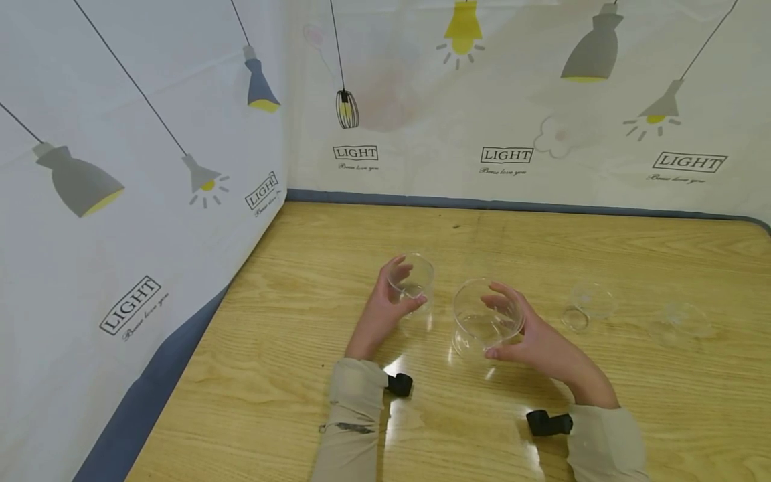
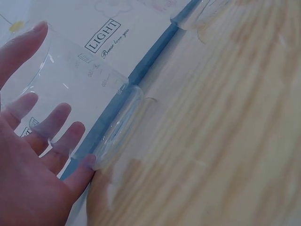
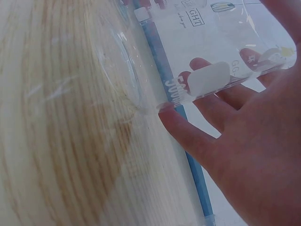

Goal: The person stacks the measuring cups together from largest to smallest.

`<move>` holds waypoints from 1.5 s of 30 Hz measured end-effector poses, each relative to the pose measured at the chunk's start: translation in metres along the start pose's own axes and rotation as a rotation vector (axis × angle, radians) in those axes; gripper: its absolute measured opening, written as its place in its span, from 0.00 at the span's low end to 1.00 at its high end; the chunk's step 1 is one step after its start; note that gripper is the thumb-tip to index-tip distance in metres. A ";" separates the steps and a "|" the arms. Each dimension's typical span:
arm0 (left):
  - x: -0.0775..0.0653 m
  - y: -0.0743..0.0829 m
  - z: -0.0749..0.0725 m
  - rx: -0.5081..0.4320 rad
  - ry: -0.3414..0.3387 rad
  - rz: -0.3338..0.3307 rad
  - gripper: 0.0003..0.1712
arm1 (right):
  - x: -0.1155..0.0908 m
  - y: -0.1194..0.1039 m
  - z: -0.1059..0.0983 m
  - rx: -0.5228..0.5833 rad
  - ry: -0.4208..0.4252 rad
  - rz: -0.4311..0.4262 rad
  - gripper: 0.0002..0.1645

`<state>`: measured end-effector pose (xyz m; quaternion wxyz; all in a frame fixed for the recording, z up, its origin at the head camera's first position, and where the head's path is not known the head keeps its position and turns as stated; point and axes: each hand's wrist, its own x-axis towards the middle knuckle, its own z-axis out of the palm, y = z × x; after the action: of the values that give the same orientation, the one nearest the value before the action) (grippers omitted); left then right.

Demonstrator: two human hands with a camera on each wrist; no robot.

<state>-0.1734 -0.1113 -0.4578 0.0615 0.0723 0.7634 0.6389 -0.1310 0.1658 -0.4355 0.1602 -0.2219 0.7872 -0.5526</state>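
Observation:
My left hand grips a small clear beaker, thumb on the near side and fingers round the far side. In the left wrist view, faint graduation marks show on this beaker, whose base is at the tabletop. To its right, my right hand holds a wider clear beaker, its thumb low at the front and fingers behind the wall. White print and a white patch mark this larger beaker in the right wrist view. The two beakers stand upright, a small gap apart.
Two clear glass vessels, one nearer and one farther right, rest on the wooden table right of my right hand. White cloth walls with printed lamps border the table behind and at left.

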 end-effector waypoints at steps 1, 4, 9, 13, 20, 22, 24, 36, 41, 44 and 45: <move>0.001 -0.002 0.000 0.009 0.004 0.004 0.48 | 0.000 0.000 0.000 -0.001 0.002 -0.001 0.57; 0.003 -0.006 0.002 0.024 0.010 0.018 0.48 | -0.001 -0.001 0.000 -0.002 0.006 -0.004 0.57; 0.003 -0.007 0.004 0.006 -0.003 0.017 0.46 | -0.001 -0.001 0.000 0.012 0.006 -0.001 0.57; 0.003 -0.006 0.005 -0.003 -0.020 0.016 0.47 | -0.001 0.000 0.000 0.015 0.000 0.002 0.57; 0.002 -0.002 0.005 -0.002 -0.073 0.007 0.49 | 0.000 0.001 0.000 0.010 0.001 0.018 0.57; 0.001 0.002 0.006 -0.002 -0.097 0.001 0.49 | 0.000 0.001 0.000 0.010 0.001 0.017 0.57; -0.001 0.006 0.006 0.001 -0.118 0.004 0.49 | 0.000 0.001 0.000 0.008 0.001 0.016 0.57; -0.006 0.021 0.009 0.021 -0.164 0.047 0.47 | 0.000 0.001 0.000 -0.002 -0.004 0.004 0.56; -0.006 0.023 0.010 0.027 -0.164 0.050 0.46 | -0.001 -0.001 0.000 0.005 -0.003 0.003 0.56; -0.007 0.023 0.011 0.039 -0.166 0.049 0.46 | -0.001 -0.001 0.000 0.004 -0.001 0.004 0.56; -0.007 0.023 0.011 0.039 -0.167 0.045 0.46 | -0.001 -0.001 0.000 0.003 0.001 0.005 0.56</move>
<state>-0.1640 -0.0976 -0.4370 0.1092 0.1439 0.7661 0.6168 -0.1301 0.1664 -0.4348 0.1615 -0.2196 0.7871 -0.5534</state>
